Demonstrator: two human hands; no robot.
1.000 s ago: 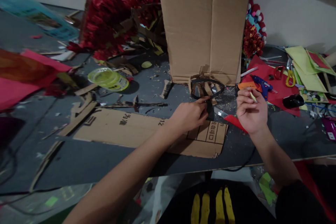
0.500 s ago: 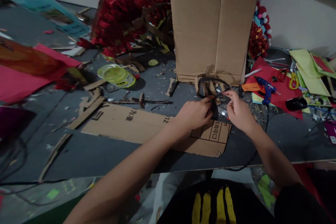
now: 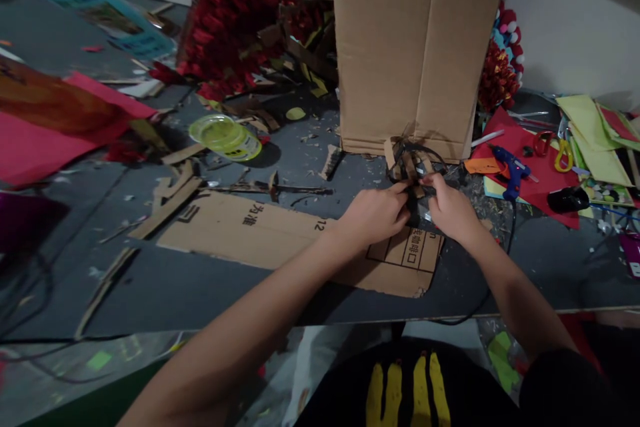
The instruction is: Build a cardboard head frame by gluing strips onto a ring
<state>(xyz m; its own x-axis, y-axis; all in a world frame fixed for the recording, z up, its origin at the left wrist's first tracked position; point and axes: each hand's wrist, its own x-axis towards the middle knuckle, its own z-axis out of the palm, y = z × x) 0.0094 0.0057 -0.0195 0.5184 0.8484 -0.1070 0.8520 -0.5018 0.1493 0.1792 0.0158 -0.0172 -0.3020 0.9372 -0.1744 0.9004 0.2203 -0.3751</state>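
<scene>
Grey tabletop (image 3: 565, 280) spreads beneath a crowded craft scene, where tall brown cardboard (image 3: 385, 47) stands upright on the far side, right of centre. Nearer lies a flat cardboard strip (image 3: 215, 227) printed with black characters, with a shaggy red bundle (image 3: 230, 20) at far left and red paper (image 3: 565, 203) to the right. Two bare hands meet near the foot of the upright board: the left hand (image 3: 373, 213) has its fingers bunched and bent inward, the right hand (image 3: 453, 210) reaches in with thumb and forefinger close together. Both reach the near edge of a dark looped piece (image 3: 411, 167), just in front of the board; whether either set of fingertips grips it cannot be told. The looped piece looks light and dry, its thin curved band likely springy and easily crushed, so the thicker strips at its near base seem the safer hold. A yellow-green tub (image 3: 220, 137) sits left, a blue glue gun (image 3: 514, 170) right, beside a yellow scissor handle (image 3: 564, 155).
</scene>
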